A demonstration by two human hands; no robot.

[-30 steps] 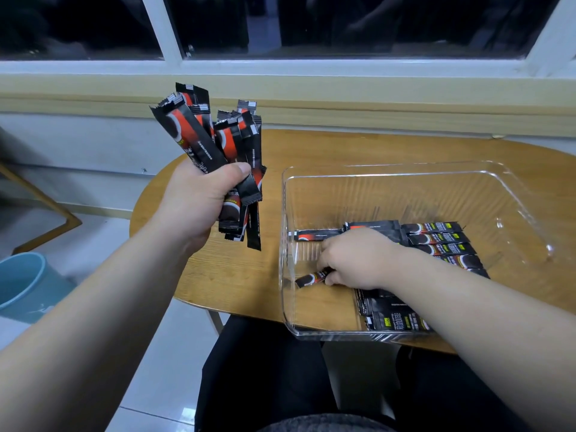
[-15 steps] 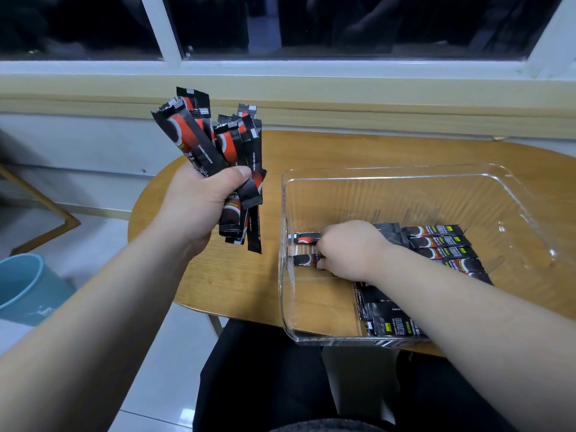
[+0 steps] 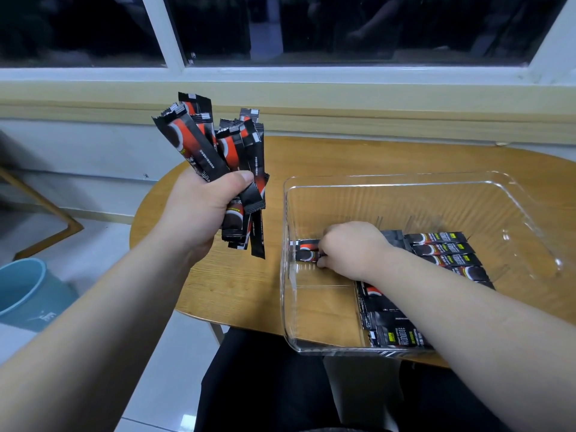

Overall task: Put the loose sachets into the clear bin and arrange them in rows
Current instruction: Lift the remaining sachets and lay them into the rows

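My left hand (image 3: 202, 213) is raised over the table's left part, closed around a bundle of black and red sachets (image 3: 218, 151) that fan upward. The clear bin (image 3: 467, 194) sits on the right of the table. Inside it my right hand (image 3: 349, 247) rests on the floor near the left wall, fingers closed on a sachet (image 3: 307, 254) lying flat beside another sachet (image 3: 308, 244). A row of sachets (image 3: 442, 251) lies to the right of that hand. More sachets (image 3: 386, 319) lie at the bin's front, partly hidden by my forearm.
The round wooden table (image 3: 343, 157) stands against a wall below a window. A blue bucket (image 3: 28, 291) stands on the floor at the left. A wooden frame leg (image 3: 46, 210) is at the far left. My lap lies under the table's front edge.
My right hand has slid a sachet from the bin's front left toward the back, next to the sachet by the left wall. The left hand held its bundle nearly still.
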